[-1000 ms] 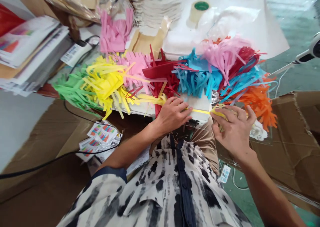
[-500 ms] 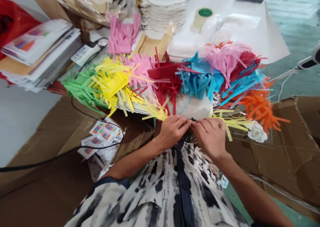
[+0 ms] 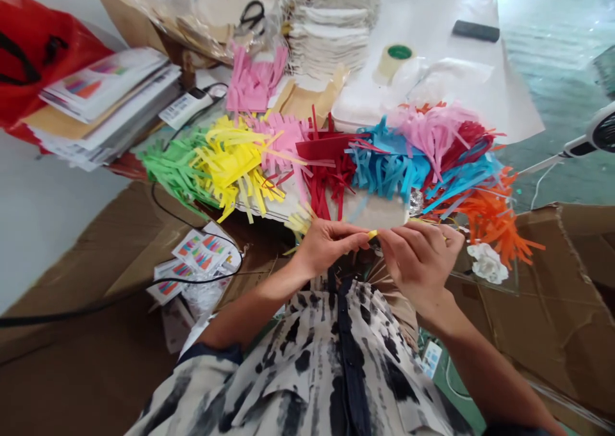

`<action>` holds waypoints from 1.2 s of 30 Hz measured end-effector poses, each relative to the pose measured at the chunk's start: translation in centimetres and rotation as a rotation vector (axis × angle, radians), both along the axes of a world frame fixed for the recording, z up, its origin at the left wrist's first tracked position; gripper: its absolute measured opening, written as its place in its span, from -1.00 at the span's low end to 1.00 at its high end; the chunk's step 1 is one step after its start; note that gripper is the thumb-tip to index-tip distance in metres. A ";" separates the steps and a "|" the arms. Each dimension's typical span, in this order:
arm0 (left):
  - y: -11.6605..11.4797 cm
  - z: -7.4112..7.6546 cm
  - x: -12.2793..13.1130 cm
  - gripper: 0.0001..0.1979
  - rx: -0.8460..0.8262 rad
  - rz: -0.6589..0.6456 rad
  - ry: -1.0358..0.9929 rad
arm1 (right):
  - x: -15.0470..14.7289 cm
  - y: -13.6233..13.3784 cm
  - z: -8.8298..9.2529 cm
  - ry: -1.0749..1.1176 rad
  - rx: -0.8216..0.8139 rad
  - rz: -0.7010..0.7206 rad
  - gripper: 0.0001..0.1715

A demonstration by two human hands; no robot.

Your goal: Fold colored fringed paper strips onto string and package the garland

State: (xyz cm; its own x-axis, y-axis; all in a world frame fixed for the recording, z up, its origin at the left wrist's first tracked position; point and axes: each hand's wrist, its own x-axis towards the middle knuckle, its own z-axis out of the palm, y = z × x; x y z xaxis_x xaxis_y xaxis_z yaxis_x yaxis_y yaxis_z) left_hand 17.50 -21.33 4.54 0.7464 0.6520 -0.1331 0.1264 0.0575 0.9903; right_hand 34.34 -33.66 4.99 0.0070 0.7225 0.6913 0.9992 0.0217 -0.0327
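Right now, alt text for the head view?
The left hand and right hand pinch a yellow strip between them. Nearby lie fringe bundles in green, yellow, pink, red, blue and orange; a white flower sits to the right.

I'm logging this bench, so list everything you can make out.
Yellow strip: one, yellow, centre
Fringe bundles: several, multicoloured, across middle
Flower: one, white, right
Tape roll: one, green centre, back
Bar: one, dark, back right
Looped handles: one pair, black, back left
Paper pile: one, mostly white, left
Bag: one, red, far left
Cards: several, multicoloured, lower left
Cardboard: several, brown, both sides
Left hand: one, bare, strip's left
Right hand: one, bare, strip's right
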 end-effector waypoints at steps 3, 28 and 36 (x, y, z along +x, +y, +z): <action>0.7 1.4 0.1 -0.64 -0.368 -0.046 -0.066 | -0.3 1.1 1.6 0.034 0.058 -0.027 -0.86; 2.9 5.1 1.3 -0.73 -0.038 0.173 -0.435 | -0.9 7.2 7.5 1.080 -0.099 0.308 -0.86; 3.1 3.7 -0.2 -0.67 -0.213 0.404 -0.481 | 0.3 11.9 6.7 1.021 -0.200 0.491 -0.87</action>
